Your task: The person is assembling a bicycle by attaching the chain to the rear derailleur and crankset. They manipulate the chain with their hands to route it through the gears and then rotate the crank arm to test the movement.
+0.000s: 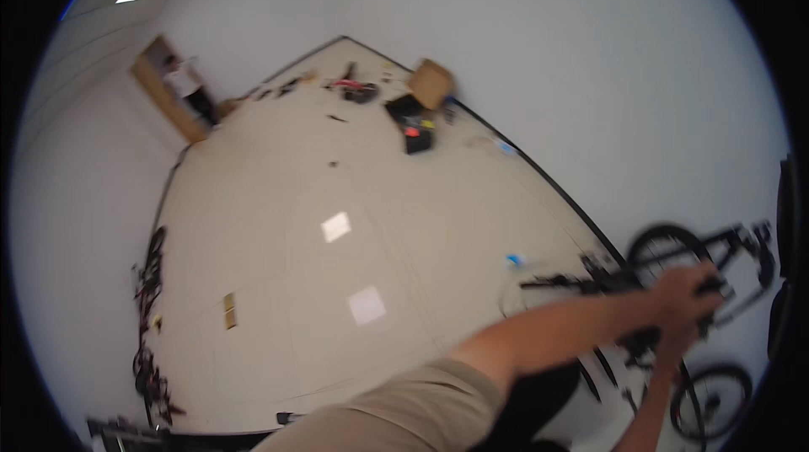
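My left arm, in a khaki sleeve, reaches across to the right, and my left hand [681, 294] is closed on a small black part [715, 285]. Close below it is my right hand [676, 341], its forearm rising from the lower edge; its fingers are blurred and partly hidden. Both hands are in front of black bicycle parts by the right wall. Behind the left hand a spoked bicycle wheel [664, 231] with a black tyre shows. A second wheel [715, 370] is lower right. A black bar [548, 281] juts out leftward from the parts.
A blue item [514, 261] lies on the pale floor. Farther off are an open black case [417, 142], a cardboard box [431, 84] and a red-and-black object [354, 88]. A person [187, 85] is by the doorway. Dark bicycle-like parts [150, 275] line the left wall.
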